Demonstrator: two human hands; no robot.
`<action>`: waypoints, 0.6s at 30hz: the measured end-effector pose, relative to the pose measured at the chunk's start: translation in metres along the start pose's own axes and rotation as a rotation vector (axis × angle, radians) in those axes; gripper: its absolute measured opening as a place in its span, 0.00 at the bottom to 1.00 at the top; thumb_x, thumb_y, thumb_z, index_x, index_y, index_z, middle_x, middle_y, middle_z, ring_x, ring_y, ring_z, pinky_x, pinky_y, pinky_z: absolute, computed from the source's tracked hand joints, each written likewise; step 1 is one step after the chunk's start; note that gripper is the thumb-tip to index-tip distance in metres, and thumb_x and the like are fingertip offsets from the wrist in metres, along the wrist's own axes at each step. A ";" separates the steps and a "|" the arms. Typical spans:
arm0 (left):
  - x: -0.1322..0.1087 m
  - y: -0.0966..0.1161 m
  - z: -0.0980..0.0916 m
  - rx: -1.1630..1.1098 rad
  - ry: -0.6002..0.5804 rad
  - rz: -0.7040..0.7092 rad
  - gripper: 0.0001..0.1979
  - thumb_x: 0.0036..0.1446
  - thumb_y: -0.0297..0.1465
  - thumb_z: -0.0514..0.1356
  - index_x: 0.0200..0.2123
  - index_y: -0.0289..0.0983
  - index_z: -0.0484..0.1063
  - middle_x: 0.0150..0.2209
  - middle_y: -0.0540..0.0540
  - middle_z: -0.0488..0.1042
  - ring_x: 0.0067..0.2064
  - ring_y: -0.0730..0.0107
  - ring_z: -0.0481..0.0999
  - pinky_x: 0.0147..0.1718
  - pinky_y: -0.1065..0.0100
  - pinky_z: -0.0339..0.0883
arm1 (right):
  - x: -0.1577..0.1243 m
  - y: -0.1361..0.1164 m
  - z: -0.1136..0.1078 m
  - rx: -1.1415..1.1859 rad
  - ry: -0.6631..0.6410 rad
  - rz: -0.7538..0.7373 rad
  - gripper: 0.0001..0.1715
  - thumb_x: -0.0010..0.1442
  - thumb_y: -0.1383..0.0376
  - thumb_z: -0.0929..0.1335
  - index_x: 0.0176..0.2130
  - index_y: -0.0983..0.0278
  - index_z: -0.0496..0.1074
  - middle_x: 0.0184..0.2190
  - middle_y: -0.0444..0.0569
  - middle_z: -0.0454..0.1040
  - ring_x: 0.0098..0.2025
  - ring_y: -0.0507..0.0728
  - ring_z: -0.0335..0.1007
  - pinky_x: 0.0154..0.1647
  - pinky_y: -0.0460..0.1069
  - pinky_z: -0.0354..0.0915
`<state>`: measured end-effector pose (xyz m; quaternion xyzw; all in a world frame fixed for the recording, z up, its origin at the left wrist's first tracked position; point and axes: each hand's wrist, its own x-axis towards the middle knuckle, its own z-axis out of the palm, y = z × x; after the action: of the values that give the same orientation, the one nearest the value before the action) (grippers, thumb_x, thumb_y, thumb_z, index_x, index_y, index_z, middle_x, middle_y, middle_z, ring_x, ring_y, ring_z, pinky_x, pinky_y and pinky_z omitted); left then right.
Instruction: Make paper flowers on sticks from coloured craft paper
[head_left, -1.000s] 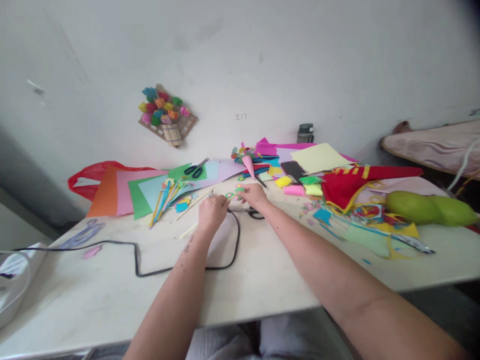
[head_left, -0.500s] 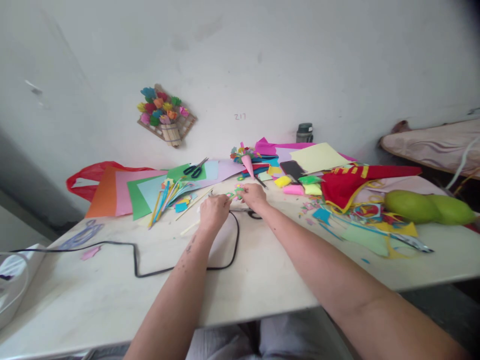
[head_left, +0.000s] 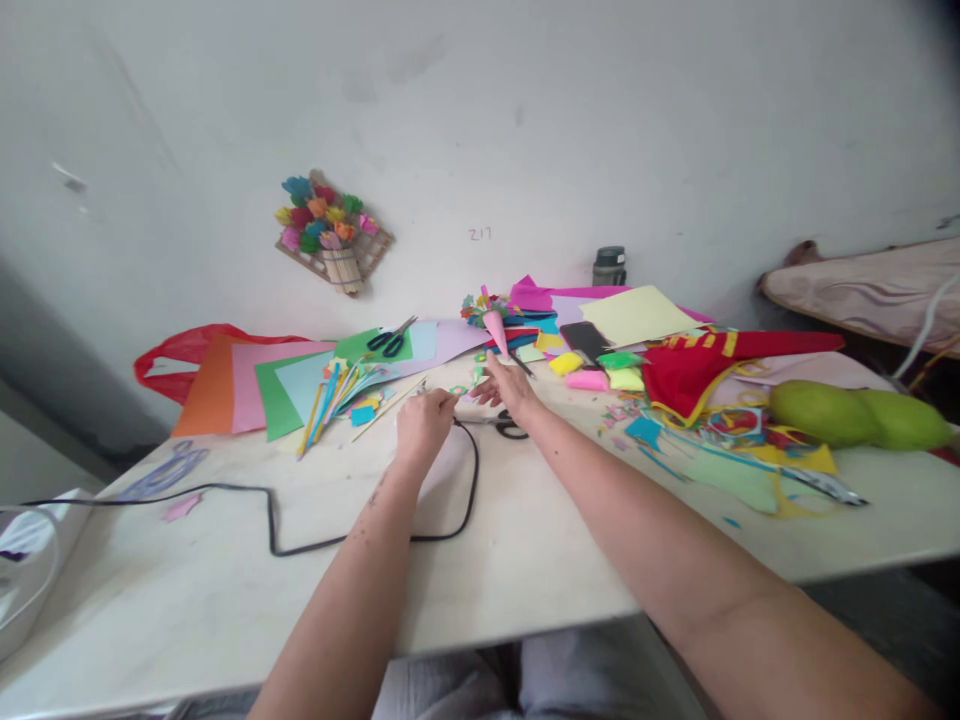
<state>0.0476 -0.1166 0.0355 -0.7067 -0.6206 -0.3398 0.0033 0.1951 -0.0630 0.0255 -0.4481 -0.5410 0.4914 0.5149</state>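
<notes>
My left hand (head_left: 426, 425) is closed in a pinch above the middle of the table. Whatever it grips is too small to make out; a small green bit (head_left: 459, 391) shows just beyond its fingertips. To its right, my right hand (head_left: 508, 388) has its fingers stretched apart, with small green pieces (head_left: 478, 372) beside the fingertips. Black-handled scissors (head_left: 513, 425) lie under the right wrist, partly hidden. A black cable (head_left: 475, 470) runs up to the left hand. Behind the right hand lies a pink paper cone (head_left: 494, 328) with colourful paper flowers.
Coloured paper sheets (head_left: 247, 385), dark scissors (head_left: 390, 340) and paper strips (head_left: 330, 400) lie at left. A phone (head_left: 583, 340), clay packs (head_left: 587, 380), a red cloth (head_left: 682, 380), green fruit-like objects (head_left: 825, 412) and scraps (head_left: 727, 475) lie at right. A power strip (head_left: 37, 560) sits far left.
The fingers of my right hand have opened from a pinch around small green and pink pieces. My left hand stays closed and has shifted only slightly.
</notes>
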 end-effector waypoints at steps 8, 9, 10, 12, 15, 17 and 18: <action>0.006 -0.011 0.006 -0.823 -0.071 -0.224 0.15 0.46 0.42 0.59 0.26 0.34 0.68 0.19 0.48 0.73 0.14 0.77 0.65 0.13 0.75 0.55 | -0.004 -0.001 0.000 0.189 -0.028 0.141 0.09 0.52 0.65 0.65 0.30 0.71 0.70 0.21 0.50 0.75 0.18 0.48 0.66 0.15 0.41 0.56; 0.006 -0.011 0.006 -0.854 -0.070 -0.227 0.16 0.45 0.42 0.60 0.26 0.33 0.68 0.19 0.49 0.72 0.14 0.78 0.65 0.12 0.75 0.55 | -0.005 -0.001 0.001 0.188 -0.068 0.138 0.07 0.50 0.67 0.66 0.30 0.70 0.70 0.23 0.50 0.75 0.19 0.48 0.66 0.16 0.41 0.56; 0.005 -0.011 0.007 -0.875 -0.071 -0.229 0.16 0.45 0.42 0.60 0.26 0.33 0.68 0.19 0.49 0.72 0.14 0.78 0.65 0.13 0.75 0.56 | -0.006 -0.001 0.003 0.197 -0.109 0.132 0.06 0.49 0.68 0.67 0.29 0.70 0.70 0.24 0.50 0.75 0.20 0.48 0.67 0.16 0.41 0.57; 0.005 -0.010 0.007 -0.902 -0.086 -0.236 0.17 0.44 0.42 0.61 0.26 0.33 0.67 0.19 0.48 0.73 0.14 0.78 0.65 0.13 0.75 0.57 | -0.009 -0.001 0.007 0.241 -0.181 0.117 0.06 0.49 0.67 0.67 0.29 0.69 0.71 0.27 0.50 0.75 0.22 0.48 0.67 0.18 0.41 0.58; 0.003 -0.008 0.008 -0.917 -0.127 -0.241 0.17 0.44 0.43 0.61 0.26 0.33 0.67 0.19 0.48 0.73 0.14 0.77 0.66 0.13 0.75 0.58 | -0.011 -0.003 0.013 0.323 -0.206 0.106 0.07 0.49 0.66 0.68 0.30 0.67 0.71 0.27 0.46 0.74 0.23 0.48 0.67 0.19 0.41 0.59; 0.002 -0.006 0.008 -0.915 -0.150 -0.243 0.18 0.43 0.43 0.62 0.26 0.33 0.66 0.19 0.48 0.73 0.14 0.77 0.66 0.13 0.74 0.58 | -0.011 -0.003 0.016 0.358 -0.176 0.113 0.06 0.48 0.66 0.68 0.29 0.67 0.71 0.25 0.44 0.72 0.23 0.47 0.66 0.19 0.41 0.58; 0.002 -0.006 0.009 -0.914 -0.160 -0.244 0.18 0.43 0.43 0.62 0.26 0.33 0.66 0.18 0.48 0.72 0.14 0.77 0.66 0.13 0.74 0.58 | -0.011 -0.002 0.017 0.370 -0.157 0.120 0.05 0.48 0.67 0.69 0.29 0.66 0.70 0.24 0.43 0.71 0.23 0.47 0.66 0.19 0.41 0.58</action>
<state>0.0465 -0.1098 0.0274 -0.5817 -0.4845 -0.5203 -0.3952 0.1790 -0.0751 0.0267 -0.3377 -0.4524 0.6453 0.5146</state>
